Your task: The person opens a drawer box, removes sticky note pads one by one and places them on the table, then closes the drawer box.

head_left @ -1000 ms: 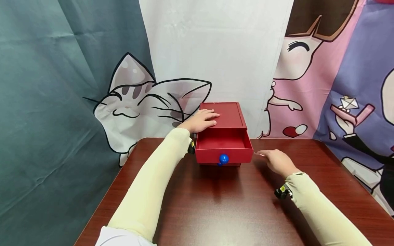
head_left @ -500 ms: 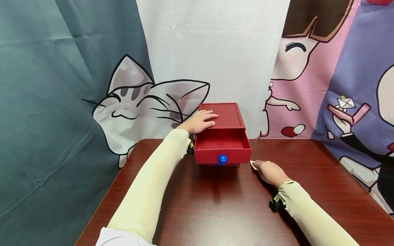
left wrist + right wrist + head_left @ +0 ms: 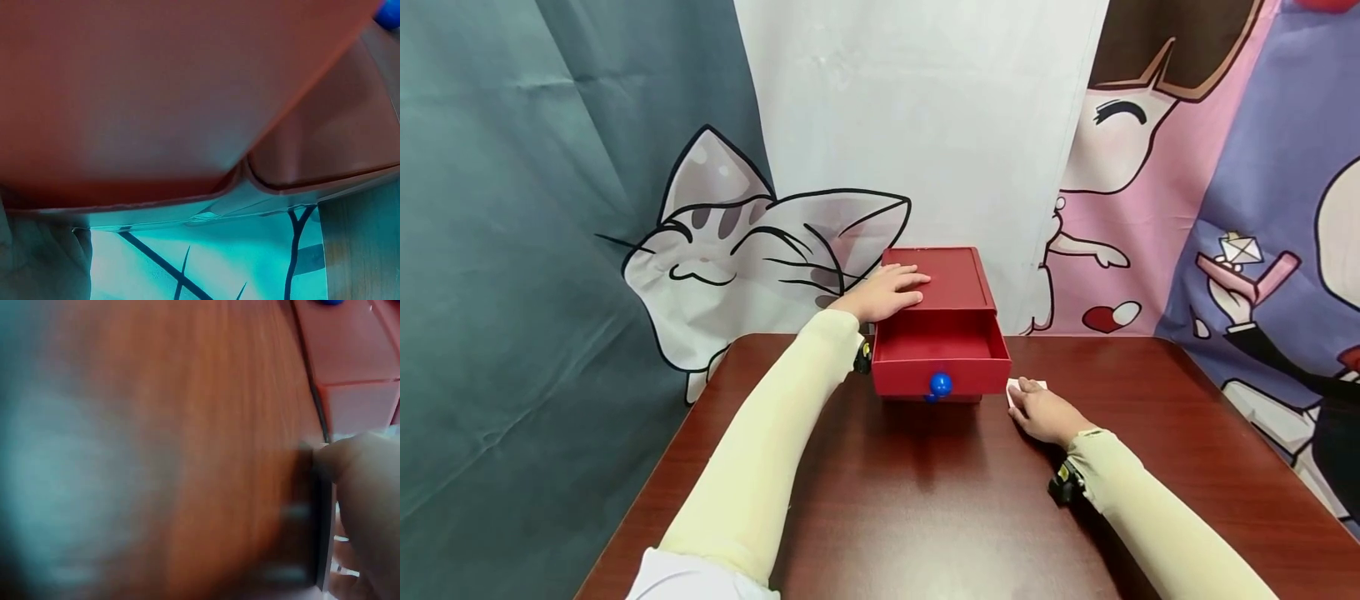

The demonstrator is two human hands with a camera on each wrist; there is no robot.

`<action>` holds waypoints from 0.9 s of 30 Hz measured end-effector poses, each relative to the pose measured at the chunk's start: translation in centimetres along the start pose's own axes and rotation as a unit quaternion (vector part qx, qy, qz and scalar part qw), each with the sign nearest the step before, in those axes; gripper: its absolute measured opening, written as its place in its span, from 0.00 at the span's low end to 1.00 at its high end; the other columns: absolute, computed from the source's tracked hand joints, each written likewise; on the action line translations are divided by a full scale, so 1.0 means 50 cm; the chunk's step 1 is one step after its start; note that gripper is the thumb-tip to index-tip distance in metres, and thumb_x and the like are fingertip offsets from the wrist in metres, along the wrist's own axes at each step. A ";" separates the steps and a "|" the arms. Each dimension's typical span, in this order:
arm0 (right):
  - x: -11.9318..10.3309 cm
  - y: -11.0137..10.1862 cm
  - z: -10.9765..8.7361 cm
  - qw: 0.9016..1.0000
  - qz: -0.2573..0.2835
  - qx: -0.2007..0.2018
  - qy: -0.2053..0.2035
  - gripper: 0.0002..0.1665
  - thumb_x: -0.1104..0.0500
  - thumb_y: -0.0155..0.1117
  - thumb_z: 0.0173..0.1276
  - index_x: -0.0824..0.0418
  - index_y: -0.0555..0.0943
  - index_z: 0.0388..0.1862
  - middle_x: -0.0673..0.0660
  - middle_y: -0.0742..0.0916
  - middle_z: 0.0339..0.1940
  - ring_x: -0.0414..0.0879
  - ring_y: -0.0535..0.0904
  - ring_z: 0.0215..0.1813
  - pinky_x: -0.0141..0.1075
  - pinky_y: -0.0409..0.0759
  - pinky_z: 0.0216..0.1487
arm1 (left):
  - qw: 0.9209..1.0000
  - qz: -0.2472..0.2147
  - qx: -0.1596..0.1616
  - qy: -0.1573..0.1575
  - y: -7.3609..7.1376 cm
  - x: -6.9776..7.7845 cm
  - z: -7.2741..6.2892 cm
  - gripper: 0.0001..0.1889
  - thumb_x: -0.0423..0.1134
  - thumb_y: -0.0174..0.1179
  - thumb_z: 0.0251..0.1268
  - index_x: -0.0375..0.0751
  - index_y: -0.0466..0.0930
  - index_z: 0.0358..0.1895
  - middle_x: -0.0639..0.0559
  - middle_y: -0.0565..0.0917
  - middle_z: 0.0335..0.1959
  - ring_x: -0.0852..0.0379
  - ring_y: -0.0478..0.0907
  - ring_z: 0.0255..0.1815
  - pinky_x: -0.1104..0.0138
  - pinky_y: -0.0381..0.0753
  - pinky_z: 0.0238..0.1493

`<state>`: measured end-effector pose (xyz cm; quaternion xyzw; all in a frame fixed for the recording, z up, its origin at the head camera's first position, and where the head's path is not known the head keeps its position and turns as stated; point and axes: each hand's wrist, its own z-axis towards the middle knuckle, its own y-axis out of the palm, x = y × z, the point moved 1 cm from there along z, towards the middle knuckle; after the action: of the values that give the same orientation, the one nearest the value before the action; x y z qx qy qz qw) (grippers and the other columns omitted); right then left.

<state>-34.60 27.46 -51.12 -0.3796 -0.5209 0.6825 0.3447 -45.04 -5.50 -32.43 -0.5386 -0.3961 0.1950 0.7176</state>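
Observation:
A small red drawer box (image 3: pixel 947 275) stands towards the back of the table. Its upper drawer (image 3: pixel 942 377), with a round blue knob (image 3: pixel 941 384), is pulled out, and no contents show inside. My left hand (image 3: pixel 883 293) rests with spread fingers on the left part of the box's top. To the right of the drawer, low at the tabletop, my right hand (image 3: pixel 1047 414) holds a thin, flat white piece (image 3: pixel 1037 384), like a card. Its edge shows beside the thumb (image 3: pixel 359 462) in the right wrist view; most of it is hidden by the hand.
The brown wooden table (image 3: pixel 925 508) runs from the front up to a printed cloth backdrop (image 3: pixel 970 125). A second blue knob (image 3: pixel 931 398) shows partly below the upper one.
My right hand has come down and slightly towards me with the white piece, which now shows more of its surface. My left hand stays on the box.

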 end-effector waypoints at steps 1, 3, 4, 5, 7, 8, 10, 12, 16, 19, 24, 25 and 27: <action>0.004 -0.001 0.006 1.000 0.009 -0.004 0.006 0.28 0.57 0.62 0.71 0.74 0.77 0.64 0.82 0.74 0.65 0.75 0.69 0.68 0.62 0.67 0.69 | 1.000 -0.001 0.000 -0.001 -0.001 0.000 0.001 0.28 0.56 0.47 0.78 0.57 0.66 0.77 0.51 0.59 0.81 0.48 0.45 0.83 0.56 0.37 0.81; 0.014 -0.002 0.018 0.999 0.023 -0.014 0.018 0.31 0.55 0.61 0.71 0.74 0.75 0.66 0.82 0.73 0.67 0.76 0.67 0.69 0.63 0.66 0.69 | 1.000 -0.002 0.000 -0.003 -0.002 0.001 0.000 0.28 0.56 0.47 0.77 0.57 0.66 0.77 0.51 0.59 0.81 0.48 0.45 0.83 0.55 0.38 0.81; 0.019 -0.001 0.023 0.999 0.030 -0.017 0.025 0.31 0.54 0.60 0.72 0.73 0.75 0.67 0.81 0.72 0.67 0.76 0.67 0.70 0.63 0.65 0.69 | 1.000 -0.002 -0.001 -0.003 -0.002 0.001 0.000 0.28 0.56 0.47 0.78 0.57 0.66 0.77 0.51 0.59 0.81 0.48 0.45 0.83 0.55 0.38 0.81; 0.026 0.001 0.029 0.999 0.036 -0.020 0.031 0.32 0.54 0.60 0.73 0.73 0.74 0.68 0.81 0.71 0.68 0.76 0.67 0.70 0.63 0.65 0.70 | 1.000 -0.002 -0.001 -0.004 -0.002 0.001 0.000 0.28 0.56 0.47 0.78 0.58 0.66 0.77 0.51 0.59 0.81 0.48 0.45 0.83 0.54 0.38 0.81; 0.038 0.003 0.040 0.998 0.045 -0.021 0.038 0.31 0.53 0.57 0.74 0.73 0.74 0.68 0.81 0.71 0.69 0.76 0.66 0.70 0.64 0.64 0.70 | 1.000 -0.001 -0.002 -0.005 -0.002 0.000 -0.001 0.28 0.56 0.47 0.78 0.58 0.66 0.77 0.51 0.59 0.81 0.48 0.45 0.83 0.54 0.38 0.81; 0.044 0.005 0.046 0.998 0.047 -0.016 0.040 0.30 0.54 0.57 0.75 0.74 0.75 0.67 0.81 0.71 0.68 0.75 0.67 0.70 0.63 0.65 0.69 | 1.000 -0.002 -0.001 -0.004 -0.004 -0.001 0.000 0.28 0.56 0.47 0.78 0.57 0.66 0.77 0.51 0.59 0.81 0.48 0.45 0.83 0.54 0.38 0.81; 0.053 0.006 0.058 0.998 0.052 -0.010 0.043 0.28 0.55 0.57 0.75 0.74 0.76 0.65 0.81 0.72 0.68 0.75 0.67 0.70 0.63 0.65 0.69 | 1.000 -0.004 0.000 0.000 -0.006 -0.003 0.001 0.28 0.55 0.47 0.78 0.57 0.66 0.77 0.51 0.59 0.81 0.47 0.45 0.83 0.54 0.37 0.81; 0.059 0.004 0.070 0.997 0.055 -0.004 0.045 0.26 0.56 0.58 0.74 0.74 0.78 0.63 0.81 0.72 0.68 0.75 0.68 0.69 0.63 0.65 0.69 | 1.000 -0.004 0.001 0.004 -0.008 -0.006 0.001 0.28 0.55 0.47 0.78 0.56 0.66 0.77 0.50 0.59 0.81 0.47 0.45 0.83 0.55 0.36 0.81; 0.068 0.008 0.088 0.997 0.061 -0.006 0.046 0.25 0.57 0.59 0.73 0.73 0.79 0.62 0.79 0.72 0.69 0.75 0.67 0.70 0.62 0.64 0.71 | 1.000 -0.004 0.003 0.004 -0.008 -0.011 -0.005 0.28 0.55 0.48 0.78 0.55 0.66 0.77 0.50 0.59 0.81 0.47 0.45 0.83 0.57 0.35 0.81; 0.076 0.014 0.094 0.996 0.070 -0.005 0.053 0.26 0.56 0.60 0.73 0.72 0.80 0.62 0.78 0.72 0.69 0.75 0.67 0.70 0.61 0.64 0.71 | 1.000 -0.006 0.000 0.000 -0.005 -0.012 -0.009 0.28 0.54 0.48 0.78 0.56 0.66 0.77 0.50 0.59 0.81 0.48 0.45 0.83 0.56 0.36 0.81; 0.090 0.028 0.091 0.989 0.125 0.015 0.080 0.27 0.57 0.60 0.74 0.73 0.76 0.66 0.78 0.69 0.72 0.76 0.61 0.73 0.64 0.59 0.73 | 1.000 -0.013 -0.002 0.005 -0.002 -0.010 -0.002 0.28 0.55 0.47 0.78 0.56 0.65 0.77 0.50 0.58 0.81 0.48 0.43 0.83 0.56 0.34 0.81; 0.092 0.030 0.090 0.986 0.140 0.019 0.087 0.28 0.57 0.60 0.74 0.73 0.75 0.67 0.77 0.68 0.73 0.76 0.59 0.74 0.64 0.57 0.73 | 1.000 -0.013 -0.002 0.006 -0.002 -0.009 0.000 0.28 0.55 0.47 0.78 0.56 0.65 0.77 0.50 0.58 0.81 0.49 0.43 0.83 0.57 0.34 0.81; 0.095 0.032 0.088 0.980 0.172 0.030 0.101 0.29 0.58 0.60 0.74 0.73 0.73 0.68 0.75 0.67 0.74 0.75 0.56 0.76 0.64 0.54 0.74 | 1.000 -0.011 -0.001 0.008 -0.002 -0.008 0.003 0.28 0.55 0.47 0.78 0.55 0.66 0.77 0.50 0.58 0.81 0.48 0.44 0.83 0.57 0.34 0.81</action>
<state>-40.82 29.23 -52.70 -0.5199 -0.3900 0.7048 0.2844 -45.40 -5.71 -32.46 -0.5365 -0.3966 0.1826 0.7222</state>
